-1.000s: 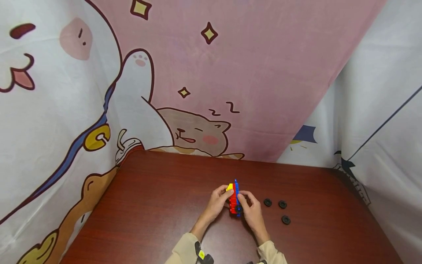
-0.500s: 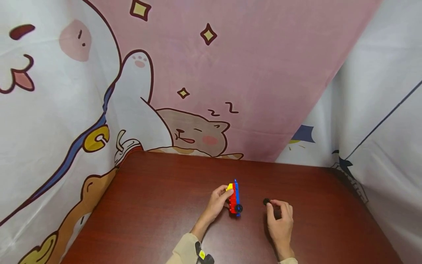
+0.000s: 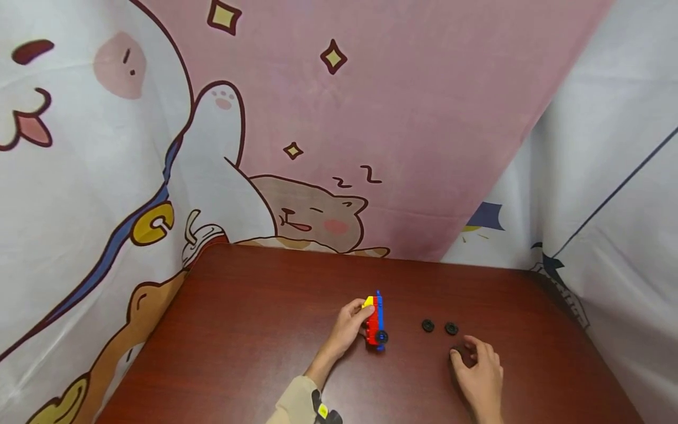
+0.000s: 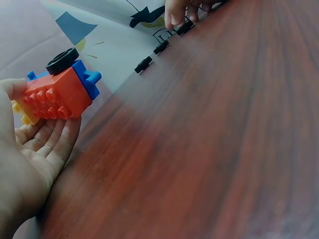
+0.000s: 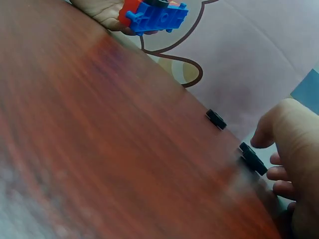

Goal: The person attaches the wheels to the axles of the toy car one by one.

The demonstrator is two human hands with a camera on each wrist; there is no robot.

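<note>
My left hand (image 3: pixel 346 325) grips a toy car (image 3: pixel 374 323) of red, yellow and blue building blocks, with the thumb laid over the yellow end. One black wheel (image 4: pixel 62 60) sits on the car's blue base. The red studded face points toward the left wrist camera. My right hand (image 3: pixel 481 371) is over the nearest of three loose black wheels, its thumb and fingers spread around that wheel (image 3: pixel 461 352), which they partly hide. In the right wrist view, a gap shows between the thumb and the other fingers.
Two more loose wheels, a left one (image 3: pixel 428 325) and a right one (image 3: pixel 451 328), lie flat on the dark red wooden table (image 3: pixel 265 306) just beyond my right hand. A cartoon-printed cloth (image 3: pixel 413 118) hangs behind the table's far edge and along its sides.
My right hand has left the toy car, reached to the left loose wheel, then drawn back right to the nearest wheel. The left hand keeps holding the car in place.
</note>
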